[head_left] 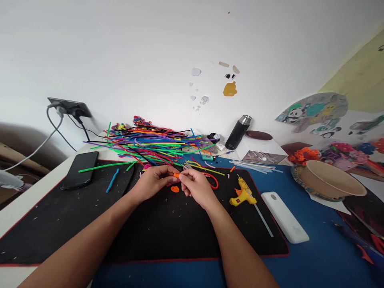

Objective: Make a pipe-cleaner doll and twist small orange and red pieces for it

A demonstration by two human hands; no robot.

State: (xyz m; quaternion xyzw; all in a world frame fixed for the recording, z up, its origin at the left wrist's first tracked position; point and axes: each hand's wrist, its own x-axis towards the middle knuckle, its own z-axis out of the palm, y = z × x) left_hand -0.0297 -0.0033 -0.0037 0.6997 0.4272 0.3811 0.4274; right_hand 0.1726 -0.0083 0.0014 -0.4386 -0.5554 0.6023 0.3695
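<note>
Both hands meet over the middle of the black desk mat (162,228), pinching one small orange pipe cleaner piece (176,175) between their fingertips. My left hand (153,182) grips it from the left, and my right hand (196,186) from the right. Just below the fingers lies a curled orange pipe cleaner loop (175,189) on the mat. Red-handled scissors (215,182) rest behind my right hand, partly covered by it. Something pink (146,167) shows behind my left hand, mostly hidden.
A big heap of colourful pipe cleaners (156,140) spreads along the wall. To the right are a yellow glue gun (244,194), a white power bank (285,218), a black flask (238,132) and a beige bowl (333,178). A phone (80,170) and a blue twisted piece (112,180) lie left.
</note>
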